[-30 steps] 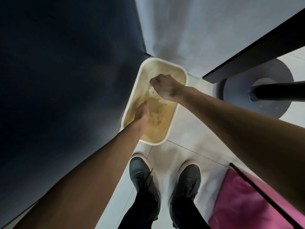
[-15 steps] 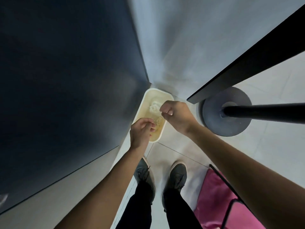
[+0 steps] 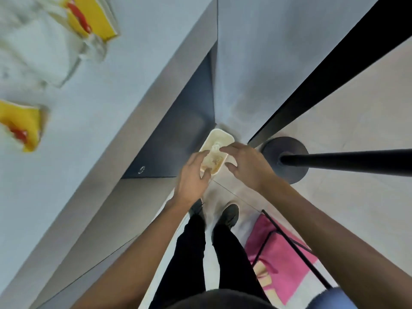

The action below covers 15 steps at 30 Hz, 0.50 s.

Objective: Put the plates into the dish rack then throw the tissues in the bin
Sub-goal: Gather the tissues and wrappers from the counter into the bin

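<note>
A cream rectangular bin (image 3: 219,136) stands on the floor in the corner below the counter. Crumpled white tissues (image 3: 215,150) lie inside it. My left hand (image 3: 192,177) hovers high above the bin's left side, fingers spread, holding nothing. My right hand (image 3: 247,162) hovers above the bin's right side, fingers apart, also holding nothing. On the counter top at upper left sits a blurred white dish rack (image 3: 42,41) with a yellow plate (image 3: 89,16) in it. Another yellow plate (image 3: 20,124) shows at the far left.
The light counter (image 3: 93,112) runs along the left with a dark cabinet front (image 3: 178,139) under it. A black pole on a round base (image 3: 287,160) stands right of the bin. A pink chair seat with black frame (image 3: 278,257) is at lower right. My shoes (image 3: 227,215) are near the bin.
Both hands have come up out of the bin and opened, leaving the tissues inside. The view has risen, so the counter top with the rack and plates now shows.
</note>
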Tool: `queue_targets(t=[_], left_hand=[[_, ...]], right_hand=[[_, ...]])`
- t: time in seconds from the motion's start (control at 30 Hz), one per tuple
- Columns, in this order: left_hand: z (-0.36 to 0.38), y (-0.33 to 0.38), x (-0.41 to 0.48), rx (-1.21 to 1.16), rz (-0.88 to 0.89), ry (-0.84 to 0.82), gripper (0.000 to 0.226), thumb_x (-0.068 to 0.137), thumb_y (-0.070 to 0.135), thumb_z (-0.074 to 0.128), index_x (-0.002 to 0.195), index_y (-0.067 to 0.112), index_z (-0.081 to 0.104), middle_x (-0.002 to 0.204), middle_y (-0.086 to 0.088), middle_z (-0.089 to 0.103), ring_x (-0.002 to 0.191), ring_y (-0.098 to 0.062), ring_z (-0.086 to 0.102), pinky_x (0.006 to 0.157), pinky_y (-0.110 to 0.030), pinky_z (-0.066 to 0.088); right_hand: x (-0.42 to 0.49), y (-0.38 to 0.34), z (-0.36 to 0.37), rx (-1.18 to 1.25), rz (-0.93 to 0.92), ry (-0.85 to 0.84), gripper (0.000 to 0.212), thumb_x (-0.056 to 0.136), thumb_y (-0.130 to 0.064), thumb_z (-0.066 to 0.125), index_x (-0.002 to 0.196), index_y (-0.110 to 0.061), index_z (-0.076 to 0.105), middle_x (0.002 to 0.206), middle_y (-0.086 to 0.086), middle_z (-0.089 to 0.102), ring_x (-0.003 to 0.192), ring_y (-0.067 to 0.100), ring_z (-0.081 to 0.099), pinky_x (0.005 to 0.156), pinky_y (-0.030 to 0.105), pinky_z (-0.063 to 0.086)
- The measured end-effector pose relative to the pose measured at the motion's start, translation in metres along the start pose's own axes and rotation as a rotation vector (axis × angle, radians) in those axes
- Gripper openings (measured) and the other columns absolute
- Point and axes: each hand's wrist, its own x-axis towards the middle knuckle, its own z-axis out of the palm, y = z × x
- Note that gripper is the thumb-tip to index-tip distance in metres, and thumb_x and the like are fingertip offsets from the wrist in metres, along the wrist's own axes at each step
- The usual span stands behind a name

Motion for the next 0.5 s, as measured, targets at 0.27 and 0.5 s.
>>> queue_targets(t=[0.27,0.5], left_hand=[[-0.102,0.038,-0.121,-0.029,-0.023,0.137,0.052,0.093,0.016,0.057,0.141,0.033,0.046,0.131,0.019,0.053,0.097,0.004,0.056,0.085,-0.025,0.049],[-0.164,0.021,-0.218,-0.070,-0.087,0.325,0.048,0.093,0.014,0.053,0.138,0.031,0.050,0.121,0.018,0.058,0.095,0.003,0.056,0.082,-0.019,0.047]], right_hand=[[-0.065,-0.099,-0.047,0.008,-0.192,0.014,0.050,0.092,-0.028,0.063,0.140,-0.025,0.050,0.130,-0.005,0.056,0.089,0.019,0.064,0.078,0.037,0.052],[-0.076,-0.186,-0.048,0.051,-0.380,-0.081,0.047,0.092,-0.035,0.061,0.137,-0.033,0.049,0.125,-0.012,0.055,0.068,0.005,0.061,0.080,0.029,0.053]])
